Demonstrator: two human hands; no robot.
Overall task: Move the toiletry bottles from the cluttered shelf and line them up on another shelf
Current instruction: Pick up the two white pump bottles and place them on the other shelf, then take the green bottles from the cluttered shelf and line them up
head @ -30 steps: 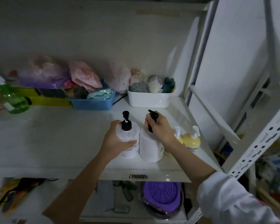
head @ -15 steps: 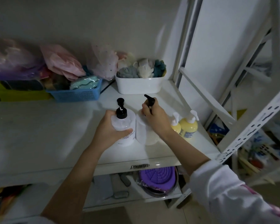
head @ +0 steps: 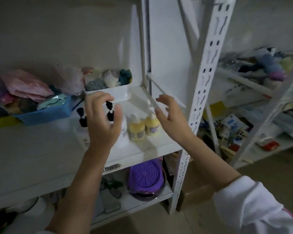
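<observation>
I hold both hands spread and empty, left hand [head: 102,122] and right hand [head: 170,115], above the shelf [head: 41,149]. The white pump bottles [head: 123,130] and yellow bottles [head: 143,127] stand in a row near its right edge, apparently lined up.

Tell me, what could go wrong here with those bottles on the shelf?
1. The left hand hovers open right in front of the two white bottles' black pumps; a careless brush might tip one over.
2. The two yellow bottles stand close beside the white ones, near the right hand, so one toppling could probably knock the others.
3. All four stand near the shelf front edge, so a fall might carry them off it.
</observation>
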